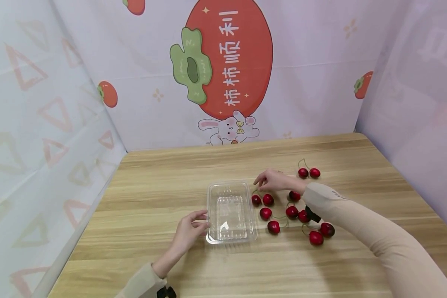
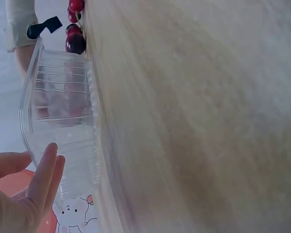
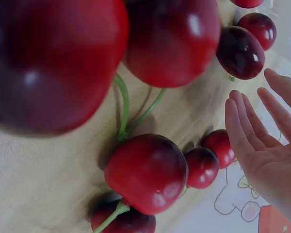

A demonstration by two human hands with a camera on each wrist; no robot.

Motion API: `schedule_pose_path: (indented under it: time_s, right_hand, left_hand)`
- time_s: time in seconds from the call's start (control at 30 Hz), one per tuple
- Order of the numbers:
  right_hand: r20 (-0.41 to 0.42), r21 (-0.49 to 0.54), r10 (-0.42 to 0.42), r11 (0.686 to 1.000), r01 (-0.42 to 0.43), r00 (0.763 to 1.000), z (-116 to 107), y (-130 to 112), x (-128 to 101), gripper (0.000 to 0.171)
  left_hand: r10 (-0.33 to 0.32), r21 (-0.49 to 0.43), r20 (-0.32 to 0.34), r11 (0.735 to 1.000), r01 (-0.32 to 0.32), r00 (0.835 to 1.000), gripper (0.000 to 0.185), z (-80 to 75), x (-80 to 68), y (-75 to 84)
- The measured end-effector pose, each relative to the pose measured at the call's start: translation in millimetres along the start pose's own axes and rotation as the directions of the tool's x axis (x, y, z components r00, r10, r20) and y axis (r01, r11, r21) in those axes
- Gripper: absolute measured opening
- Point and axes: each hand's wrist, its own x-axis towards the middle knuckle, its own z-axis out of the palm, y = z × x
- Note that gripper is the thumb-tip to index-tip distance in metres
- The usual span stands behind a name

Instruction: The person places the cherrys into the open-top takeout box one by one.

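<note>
A clear plastic tray lies empty on the wooden table. My left hand touches the tray's left rim with straight fingers; the left wrist view shows the fingers against the tray. Several red cherries with green stems lie scattered to the right of the tray. My right hand hovers open just above a pair of cherries beside the tray and holds nothing. In the right wrist view its fingers are spread near large close-up cherries.
Two more cherries lie farther back on the right. Fabric backdrop walls close in the table at the back and both sides. Bare wood stretches left of the tray and along the front edge.
</note>
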Motion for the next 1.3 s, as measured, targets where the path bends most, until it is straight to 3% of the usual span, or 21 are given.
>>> schedule_pose_path:
  time_s: [0.37, 0.73, 1.07, 1.3]
  right_hand:
    - [-0.002, 0.033, -0.008, 0.999, 0.009, 1.000, 10, 4, 5, 0.019]
    - [-0.015, 0.022, 0.060, 0.998, -0.059, 0.998, 17, 9, 12, 0.013]
    - [-0.100, -0.042, 0.108, 0.993, -0.113, 0.989, 19, 4, 13, 0.007]
    - [-0.102, -0.012, 0.133, 0.991, -0.135, 0.986, 17, 5, 13, 0.011]
  left_hand:
    - [-0.020, -0.010, -0.018, 1.000, 0.020, 1.000, 0.042, 1.9, -0.2, -2.4]
    - [-0.037, -0.012, -0.022, 0.999, 0.037, 0.999, 0.044, 2.5, -1.2, -2.9]
    - [-0.049, -0.017, -0.028, 0.999, 0.048, 0.998, 0.043, 3.7, -0.7, -1.9]
    - [-0.042, -0.025, -0.029, 0.999, 0.041, 0.999, 0.044, 4.1, 0.4, -2.2]
